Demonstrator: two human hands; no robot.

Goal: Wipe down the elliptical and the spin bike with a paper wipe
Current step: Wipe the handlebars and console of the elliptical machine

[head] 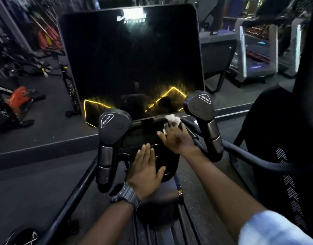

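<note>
your right hand (177,137) is pressing the paper wipe (172,119) against the elliptical (134,64) console just under the screen's lower edge, fingers bunched over the wipe | your left hand (146,167) is resting flat on the console's lower panel, fingers straight and together, holding nothing | a watch (124,194) is sitting on your left wrist

Head view, close, forward-down
</note>
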